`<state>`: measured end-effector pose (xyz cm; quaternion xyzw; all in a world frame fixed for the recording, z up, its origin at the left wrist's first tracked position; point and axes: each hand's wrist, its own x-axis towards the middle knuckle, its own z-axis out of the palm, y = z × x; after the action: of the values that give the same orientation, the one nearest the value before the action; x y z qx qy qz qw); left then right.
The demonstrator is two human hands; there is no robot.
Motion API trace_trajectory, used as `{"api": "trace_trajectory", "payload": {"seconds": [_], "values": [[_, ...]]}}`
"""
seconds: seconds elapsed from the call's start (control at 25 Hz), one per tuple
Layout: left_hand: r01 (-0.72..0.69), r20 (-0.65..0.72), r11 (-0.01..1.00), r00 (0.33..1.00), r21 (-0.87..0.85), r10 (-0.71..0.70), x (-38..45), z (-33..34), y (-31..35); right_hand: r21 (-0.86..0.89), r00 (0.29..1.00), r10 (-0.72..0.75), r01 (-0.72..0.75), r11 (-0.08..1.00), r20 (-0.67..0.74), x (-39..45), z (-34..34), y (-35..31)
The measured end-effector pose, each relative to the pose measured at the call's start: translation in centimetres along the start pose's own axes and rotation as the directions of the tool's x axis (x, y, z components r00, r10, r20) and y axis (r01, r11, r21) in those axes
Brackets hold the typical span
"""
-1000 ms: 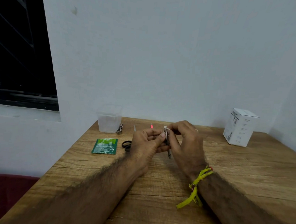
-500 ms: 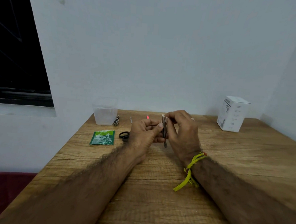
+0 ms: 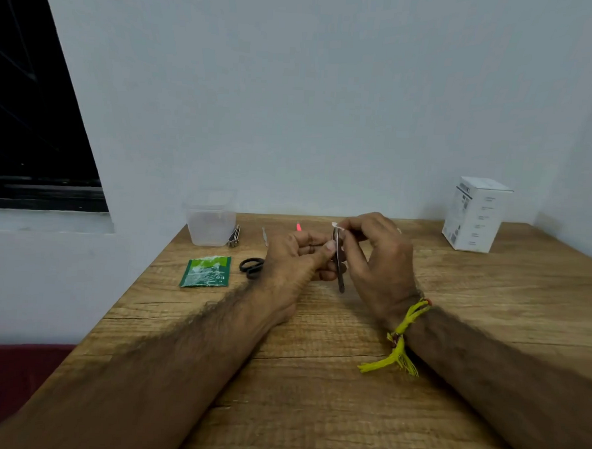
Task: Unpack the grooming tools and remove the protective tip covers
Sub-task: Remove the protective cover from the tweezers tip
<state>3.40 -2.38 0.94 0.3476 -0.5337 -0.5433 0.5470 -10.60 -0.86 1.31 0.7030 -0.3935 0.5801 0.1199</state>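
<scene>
Left hand (image 3: 294, 258) pinches the upright metal tool (image 3: 339, 264) mid-shaft; right hand (image 3: 376, 259) pinches the white tip cover (image 3: 335, 225) at its top, above the desk (image 3: 314, 379).

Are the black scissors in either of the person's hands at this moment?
No, the black scissors lie on the table, beside the green packet.

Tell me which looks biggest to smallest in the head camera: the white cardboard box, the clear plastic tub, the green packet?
1. White cardboard box.
2. Clear plastic tub and green packet: look about alike, so unranked.
</scene>
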Motion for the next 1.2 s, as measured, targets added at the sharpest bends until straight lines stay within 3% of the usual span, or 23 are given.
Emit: {"api": "trace_trajectory", "payload": {"seconds": [0.56, 0.8, 1.2], "values": [[0.060, 0.045, 0.995, 0.997, -0.073, -0.057, 0.17, -0.32, 0.12, 0.007, 0.995, -0.044, 0.043, 0.999, 0.089, -0.28, -0.29, 0.44], [0.073, 0.065, 0.993, 0.996, -0.089, -0.067, 0.17, -0.34, 0.32, 0.040, 0.998, -0.032, 0.029, 0.999, 0.062, -0.10, -0.54, 0.49], [0.065, 0.011, 0.996, 0.998, -0.057, -0.065, -0.19, -0.01, 0.69, 0.020, 0.992, -0.042, 0.040, 0.999, 0.118, -0.23, -0.88, -0.16]]}}
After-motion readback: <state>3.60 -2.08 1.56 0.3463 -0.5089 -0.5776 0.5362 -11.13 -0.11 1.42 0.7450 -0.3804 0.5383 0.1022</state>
